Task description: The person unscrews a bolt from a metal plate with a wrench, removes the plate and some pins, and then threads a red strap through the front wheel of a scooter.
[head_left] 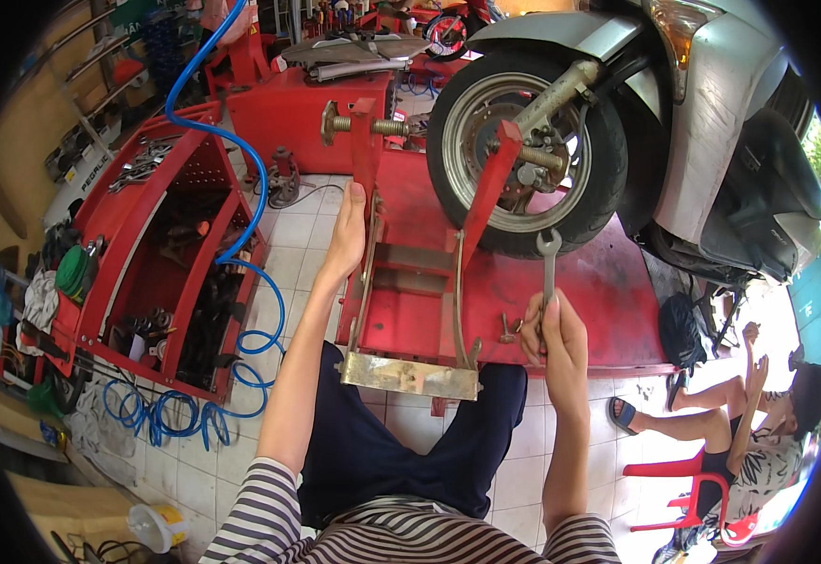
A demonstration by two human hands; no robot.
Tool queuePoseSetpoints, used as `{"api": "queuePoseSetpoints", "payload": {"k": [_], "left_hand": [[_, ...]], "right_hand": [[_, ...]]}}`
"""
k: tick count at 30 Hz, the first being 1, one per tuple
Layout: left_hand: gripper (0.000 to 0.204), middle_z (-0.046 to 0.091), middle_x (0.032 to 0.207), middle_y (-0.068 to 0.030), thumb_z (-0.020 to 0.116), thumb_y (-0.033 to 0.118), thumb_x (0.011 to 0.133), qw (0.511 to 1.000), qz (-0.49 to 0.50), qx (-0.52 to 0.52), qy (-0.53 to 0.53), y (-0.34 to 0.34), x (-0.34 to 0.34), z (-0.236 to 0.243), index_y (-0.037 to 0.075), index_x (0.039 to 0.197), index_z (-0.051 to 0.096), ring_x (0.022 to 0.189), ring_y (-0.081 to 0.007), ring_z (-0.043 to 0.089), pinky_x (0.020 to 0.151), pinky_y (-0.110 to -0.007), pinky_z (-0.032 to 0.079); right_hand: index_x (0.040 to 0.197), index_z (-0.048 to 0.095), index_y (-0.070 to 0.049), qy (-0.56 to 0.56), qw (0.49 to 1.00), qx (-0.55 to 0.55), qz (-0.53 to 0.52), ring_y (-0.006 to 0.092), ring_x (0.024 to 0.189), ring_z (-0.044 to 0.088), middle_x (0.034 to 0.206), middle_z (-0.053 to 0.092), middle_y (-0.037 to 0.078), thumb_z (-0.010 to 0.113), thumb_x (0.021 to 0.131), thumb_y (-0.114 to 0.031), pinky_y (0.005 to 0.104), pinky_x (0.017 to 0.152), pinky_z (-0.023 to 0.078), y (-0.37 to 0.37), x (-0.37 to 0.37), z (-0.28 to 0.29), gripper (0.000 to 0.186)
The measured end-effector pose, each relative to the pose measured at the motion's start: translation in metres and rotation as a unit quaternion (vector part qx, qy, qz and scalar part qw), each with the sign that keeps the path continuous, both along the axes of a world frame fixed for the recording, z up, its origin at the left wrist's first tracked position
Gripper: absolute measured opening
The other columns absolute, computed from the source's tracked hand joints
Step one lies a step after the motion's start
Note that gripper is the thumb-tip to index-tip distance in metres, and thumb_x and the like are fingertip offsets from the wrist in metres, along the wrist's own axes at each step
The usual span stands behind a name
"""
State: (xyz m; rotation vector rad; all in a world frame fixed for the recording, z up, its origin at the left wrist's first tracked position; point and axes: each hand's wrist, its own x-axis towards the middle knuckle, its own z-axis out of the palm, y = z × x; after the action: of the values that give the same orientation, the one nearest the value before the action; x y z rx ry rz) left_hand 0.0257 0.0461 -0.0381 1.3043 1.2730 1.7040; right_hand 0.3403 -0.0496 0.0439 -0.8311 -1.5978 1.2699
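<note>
My right hand [556,338] is closed round the lower part of a steel open-end wrench [549,268], whose jaw points up just below the front tire [528,240]. My left hand [345,235] lies with fingers stretched out along the outer side of a red wheel clamp's left upright [363,155]; its far fingers are partly hidden. A threaded screw [387,127] passes through the top of that upright. The right upright [488,188] leans toward the wheel and carries another screw [544,158]. A worn metal crossbar [410,375] closes the clamp's near end, by my knees.
The silver scooter [702,141] stands on a red lift platform [608,310]. A bolt [508,329] lies on it. At left are a red tool cart [133,249] with wrenches and a coiled blue air hose [274,282]. A person sits on a red chair [678,475] at right.
</note>
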Motion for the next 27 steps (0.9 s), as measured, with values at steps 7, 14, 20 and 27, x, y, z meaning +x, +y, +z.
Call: {"api": "queuePoseSetpoints", "payload": {"k": [7,14,20,27], "left_hand": [[0.062,0.048,0.146,-0.0087,0.028,0.054,0.107,0.985,0.041,0.15,-0.068,0.001,-0.018,0.053,0.012,0.152,0.035,0.13,-0.0178,0.047,0.106,-0.039,0.04],[0.049,0.052,0.141,-0.0045,0.032,0.041,0.111,0.979,0.003,0.183,0.094,-0.003,-0.04,0.097,0.012,0.149,0.042,0.124,-0.0131,0.05,0.106,-0.033,0.04],[0.042,0.059,0.109,-0.0037,0.029,0.036,0.112,0.967,0.094,0.17,0.167,0.003,-0.035,0.101,0.008,0.136,0.049,0.094,-0.0119,0.051,0.087,-0.027,0.04],[0.042,0.059,0.094,-0.0075,0.028,0.035,0.112,0.954,0.167,0.174,0.176,0.009,-0.021,0.103,0.005,0.129,0.052,0.086,-0.0142,0.049,0.084,-0.03,0.041]], "right_hand": [[0.1,0.053,-0.003,0.036,0.997,0.062,-0.039,0.0038,0.061,0.039,0.075,0.042,-0.003,0.04,0.111,-0.023,0.021,0.055,0.031,0.041,-0.002,0.012,0.027],[0.099,0.056,-0.004,0.088,0.985,0.079,-0.122,0.0019,0.064,0.032,0.074,0.041,-0.006,0.053,0.106,-0.019,0.0214,0.056,0.027,0.063,-0.021,0.014,0.017],[0.103,0.059,0.0,0.088,0.97,0.157,-0.165,0.0035,0.06,0.03,0.069,0.035,-0.006,0.037,0.112,-0.033,0.0228,0.054,0.026,0.124,-0.005,0.002,0.041],[0.118,0.052,-0.004,0.025,0.985,0.105,-0.135,0.0033,0.058,0.032,0.081,0.043,-0.001,0.03,0.112,-0.034,0.0214,0.051,0.03,0.106,0.003,-0.017,0.038]]}}
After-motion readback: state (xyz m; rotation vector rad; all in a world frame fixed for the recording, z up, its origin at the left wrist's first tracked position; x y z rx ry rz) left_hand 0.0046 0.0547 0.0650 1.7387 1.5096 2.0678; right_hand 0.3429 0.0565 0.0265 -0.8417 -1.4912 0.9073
